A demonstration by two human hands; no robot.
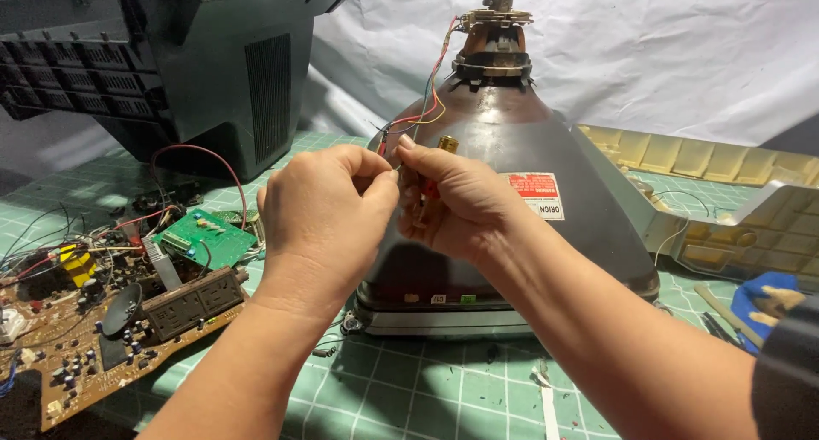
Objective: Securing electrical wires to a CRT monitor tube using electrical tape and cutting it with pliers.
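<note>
A dark picture tube [546, 227] stands face down on the green cutting mat [426, 389], its neck pointing up. Coloured wires [429, 99] run from the neck board down to my hands. My left hand [328, 214] pinches something small, apparently a wire end, in front of the tube's funnel. My right hand [448, 201] is closed around a red-handled tool with a brass-coloured end [446, 143], held against the left hand's fingertips. What the fingers pinch is mostly hidden.
A brown circuit board [94, 338] with a green board [205, 235] and loose wires lies at left. A black television back shell [179, 65] stands behind it. A beige plastic casing [734, 201] lies at right, with blue-handled tools [768, 299] beside it.
</note>
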